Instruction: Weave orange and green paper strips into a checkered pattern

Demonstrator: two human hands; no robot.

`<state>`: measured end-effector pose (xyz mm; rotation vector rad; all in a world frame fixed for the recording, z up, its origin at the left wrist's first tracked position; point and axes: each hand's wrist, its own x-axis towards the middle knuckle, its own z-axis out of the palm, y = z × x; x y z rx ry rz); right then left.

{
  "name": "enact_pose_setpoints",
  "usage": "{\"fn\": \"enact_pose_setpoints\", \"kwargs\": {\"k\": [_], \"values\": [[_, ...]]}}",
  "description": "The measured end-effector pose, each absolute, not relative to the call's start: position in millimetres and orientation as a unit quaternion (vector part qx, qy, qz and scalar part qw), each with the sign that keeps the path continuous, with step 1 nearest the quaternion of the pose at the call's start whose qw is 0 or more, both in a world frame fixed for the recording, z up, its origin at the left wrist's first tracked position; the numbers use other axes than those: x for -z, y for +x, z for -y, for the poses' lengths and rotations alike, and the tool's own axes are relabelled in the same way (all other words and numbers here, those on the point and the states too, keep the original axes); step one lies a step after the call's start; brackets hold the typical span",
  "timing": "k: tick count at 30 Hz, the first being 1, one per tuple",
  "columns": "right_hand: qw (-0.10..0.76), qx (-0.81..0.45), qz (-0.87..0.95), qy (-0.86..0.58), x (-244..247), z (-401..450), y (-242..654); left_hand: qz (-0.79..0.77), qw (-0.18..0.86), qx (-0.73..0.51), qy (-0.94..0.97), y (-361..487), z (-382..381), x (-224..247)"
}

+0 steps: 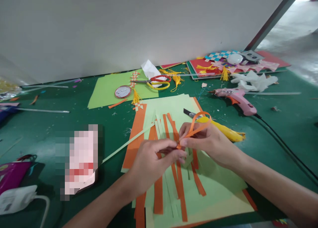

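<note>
An orange paper strip (208,117), bent into a loop, is pinched between both hands at the centre. My left hand (159,158) grips its lower end with thumb and fingers. From the other side, my right hand (205,138) holds the strip where the loop closes. Below the hands, several orange strips (158,195) and pale green strips (129,144) lie loose on light green sheets (223,201). Orange paper (135,142) shows under the sheets' left side. A craft knife with a yellow handle (227,130) lies just beyond my right hand.
On the green table (104,118) are scissors (159,83), a round tin (123,91) and yellow tassels (177,81) at the back. A pink glue gun (239,100) with its black cable lies right. A phone (81,158) and a white charger (18,199) are left. A pale wall stands behind.
</note>
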<state>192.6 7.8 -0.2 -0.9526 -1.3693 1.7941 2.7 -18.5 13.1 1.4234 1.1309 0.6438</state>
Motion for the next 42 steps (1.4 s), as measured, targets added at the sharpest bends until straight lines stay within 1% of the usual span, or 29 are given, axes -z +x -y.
{"fn": "enact_pose_setpoints", "kwargs": {"k": [6,14,26,32,36,42], "values": [[0.337,-0.693,0.527,-0.358,1.8,-8.4,194.1,-0.474,0.583,-0.285,0.595,3.7,17.9,-14.3],[0.334,-0.701,0.53,-0.34,-0.1,-8.4,194.8,-0.471,0.574,-0.281,0.608,3.4,17.1,-14.2],[0.332,-0.68,0.553,-0.348,-1.8,-9.7,195.0,-0.465,0.569,-0.279,0.618,2.6,18.6,-12.9],[0.333,-0.681,0.549,-0.351,-0.9,-9.1,196.1,-0.46,0.596,-0.27,0.6,3.1,16.6,-15.8],[0.335,-0.668,0.547,-0.378,-2.2,-11.4,196.4,-0.447,0.632,-0.267,0.574,1.4,16.0,-15.0],[0.369,-0.649,0.536,-0.395,-5.6,-15.2,199.4,-0.438,0.652,-0.263,0.56,-0.9,15.3,-9.7]]}}
